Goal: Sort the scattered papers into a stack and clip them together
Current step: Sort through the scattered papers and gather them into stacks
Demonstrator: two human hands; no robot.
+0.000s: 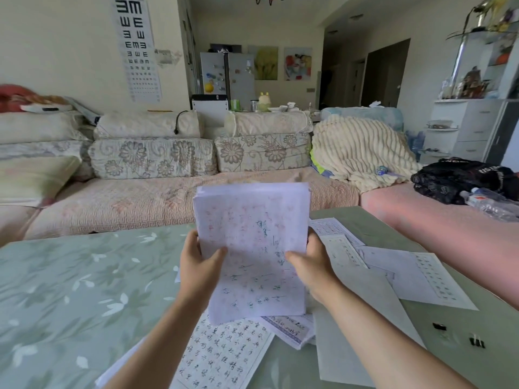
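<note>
Stack: a sheaf of papers (252, 248) is held upright above the table (70, 276), its lower edge just over the loose sheets, the top edges slightly uneven.
Left hand: the left hand (198, 265) grips the stack's left edge, thumb across the front, fingers hidden behind.
Right hand: the right hand (311, 265) grips the right edge the same way, thumb pressed on the front face.
Loose sheets: several papers remain on the table; a calligraphy sheet (224, 357) lies beneath the stack, others (421, 276) are spread to the right.
Clips: two black binder clips (439, 326) and (477, 342) sit on the table at the right, well apart from both hands.
Stage: gathering appears partly done; clipping not yet begun.
Risk, alignment: clipping with the top edges staggered would likely bind the sheets crooked.
Risk, slippage: freeing one hand to reach a clip could let the sheaf fan or drop.
Risk, omission: sheets partly hidden under others may be missed.
</note>
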